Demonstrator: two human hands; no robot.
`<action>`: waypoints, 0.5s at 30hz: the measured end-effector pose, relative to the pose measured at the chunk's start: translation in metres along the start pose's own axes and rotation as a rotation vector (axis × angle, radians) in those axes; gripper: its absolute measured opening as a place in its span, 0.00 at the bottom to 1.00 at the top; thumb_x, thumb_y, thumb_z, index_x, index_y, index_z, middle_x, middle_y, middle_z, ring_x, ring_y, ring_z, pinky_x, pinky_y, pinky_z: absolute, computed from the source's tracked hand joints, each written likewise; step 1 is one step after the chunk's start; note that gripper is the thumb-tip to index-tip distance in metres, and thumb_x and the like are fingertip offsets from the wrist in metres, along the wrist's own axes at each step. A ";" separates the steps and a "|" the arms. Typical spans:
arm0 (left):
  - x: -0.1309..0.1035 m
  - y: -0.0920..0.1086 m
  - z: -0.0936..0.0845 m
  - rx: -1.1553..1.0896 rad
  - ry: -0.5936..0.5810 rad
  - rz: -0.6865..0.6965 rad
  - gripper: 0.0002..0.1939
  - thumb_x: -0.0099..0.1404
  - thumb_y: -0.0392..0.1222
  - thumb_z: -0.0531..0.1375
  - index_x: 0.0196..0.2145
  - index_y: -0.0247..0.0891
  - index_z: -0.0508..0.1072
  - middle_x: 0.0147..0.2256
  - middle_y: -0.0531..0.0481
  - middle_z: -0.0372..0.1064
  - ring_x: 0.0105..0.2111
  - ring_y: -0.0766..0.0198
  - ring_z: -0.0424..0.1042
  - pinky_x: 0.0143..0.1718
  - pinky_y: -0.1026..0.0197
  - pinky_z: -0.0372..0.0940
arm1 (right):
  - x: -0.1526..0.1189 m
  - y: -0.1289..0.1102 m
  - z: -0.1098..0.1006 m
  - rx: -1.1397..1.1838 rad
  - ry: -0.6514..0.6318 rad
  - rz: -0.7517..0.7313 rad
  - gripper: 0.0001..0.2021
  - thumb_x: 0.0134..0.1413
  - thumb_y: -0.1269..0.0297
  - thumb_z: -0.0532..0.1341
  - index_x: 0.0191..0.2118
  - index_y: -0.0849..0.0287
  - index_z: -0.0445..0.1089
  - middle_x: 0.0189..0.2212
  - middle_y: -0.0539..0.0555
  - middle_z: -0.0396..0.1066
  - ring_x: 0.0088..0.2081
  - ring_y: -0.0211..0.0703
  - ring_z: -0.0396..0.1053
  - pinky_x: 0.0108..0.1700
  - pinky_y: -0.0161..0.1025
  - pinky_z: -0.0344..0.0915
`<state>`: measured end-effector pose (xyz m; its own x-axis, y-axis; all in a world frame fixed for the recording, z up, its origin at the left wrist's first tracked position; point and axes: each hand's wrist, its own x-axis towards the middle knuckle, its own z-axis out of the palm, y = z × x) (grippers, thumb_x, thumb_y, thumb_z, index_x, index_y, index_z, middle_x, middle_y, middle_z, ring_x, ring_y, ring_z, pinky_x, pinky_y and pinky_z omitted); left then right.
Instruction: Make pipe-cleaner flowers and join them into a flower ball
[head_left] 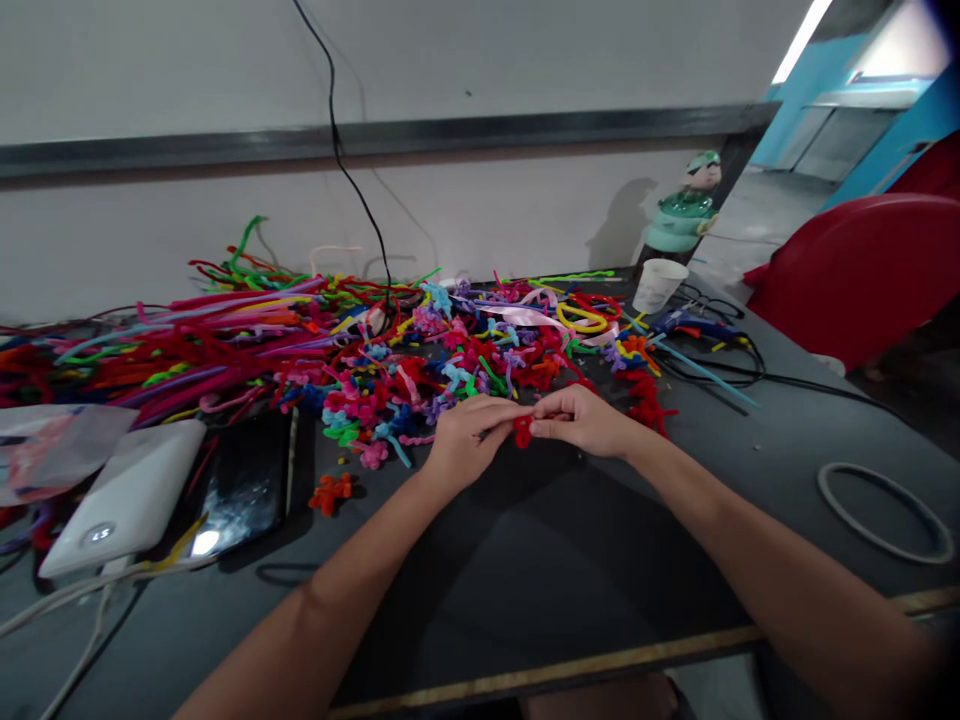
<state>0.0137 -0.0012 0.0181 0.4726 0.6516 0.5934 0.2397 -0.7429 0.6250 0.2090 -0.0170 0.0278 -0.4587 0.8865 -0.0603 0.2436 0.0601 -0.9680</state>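
Between my two hands, just over the dark tabletop, is a small red pipe cleaner piece (523, 432) bent into loops. My left hand (471, 436) pinches it from the left with thumb and fingers. From the right, my right hand (576, 420) grips it between thumb and curled fingers. Parts of the piece are hidden by the fingertips. Right behind the hands spreads a pile of small twisted pipe cleaner shapes (450, 375) in many colours. An orange pipe cleaner shape (330, 493) lies apart, left of my left forearm.
Long straight pipe cleaners (225, 340) are heaped at the back left. A phone (247, 480), a white power bank (124, 495) and cables lie at left. At back right stand a paper cup (660, 285) and a green bottle (681, 215). A grey ring (885, 510) lies right.
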 end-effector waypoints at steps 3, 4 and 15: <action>-0.002 -0.005 -0.003 0.111 -0.012 0.176 0.11 0.63 0.35 0.56 0.39 0.42 0.76 0.34 0.47 0.76 0.36 0.65 0.74 0.39 0.61 0.68 | 0.000 -0.001 0.000 0.022 -0.063 0.026 0.16 0.47 0.51 0.62 0.27 0.62 0.67 0.20 0.46 0.61 0.23 0.31 0.55 0.25 0.31 0.52; -0.002 -0.007 -0.005 0.127 -0.034 0.226 0.11 0.63 0.35 0.56 0.40 0.42 0.76 0.34 0.47 0.76 0.36 0.65 0.74 0.39 0.61 0.68 | 0.000 0.000 0.000 0.021 -0.083 0.026 0.16 0.47 0.52 0.62 0.27 0.62 0.66 0.20 0.46 0.61 0.23 0.31 0.55 0.25 0.31 0.52; 0.001 -0.005 -0.027 0.434 -0.310 0.493 0.13 0.64 0.33 0.53 0.45 0.38 0.70 0.38 0.44 0.73 0.40 0.63 0.71 0.42 0.59 0.67 | -0.001 -0.004 0.000 -0.065 -0.071 0.041 0.11 0.49 0.59 0.61 0.28 0.63 0.68 0.20 0.46 0.62 0.22 0.31 0.56 0.26 0.31 0.53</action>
<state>-0.0099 0.0074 0.0299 0.8159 0.2001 0.5425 0.2215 -0.9748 0.0264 0.2087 -0.0184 0.0313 -0.5065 0.8540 -0.1187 0.3168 0.0563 -0.9468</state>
